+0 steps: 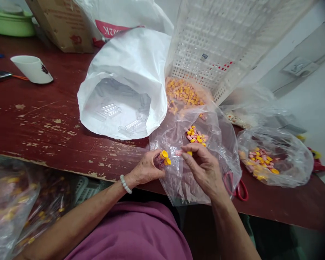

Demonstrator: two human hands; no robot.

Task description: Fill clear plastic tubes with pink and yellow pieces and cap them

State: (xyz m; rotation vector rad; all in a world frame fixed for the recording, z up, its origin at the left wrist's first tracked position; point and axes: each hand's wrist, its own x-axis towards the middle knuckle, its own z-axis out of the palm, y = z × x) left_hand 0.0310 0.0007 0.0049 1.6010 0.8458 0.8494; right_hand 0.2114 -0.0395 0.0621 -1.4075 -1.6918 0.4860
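My left hand is closed round a couple of clear tubes with dark red contents and yellow caps facing up. To the right, my right hand pinches a small yellow-capped pink piece between thumb and fingertips, apart from the tubes. Under both hands spreads a clear plastic bag. Just beyond my right fingertips lies a small pile of similar yellow and pink pieces. Many more yellow-capped pieces fill the bag's far part.
An open white sack holds empty clear tubes. Behind stands a white plastic crate. Red scissors lie beside my right wrist; another clear bag holds caps. A white cup and cardboard box are on the left.
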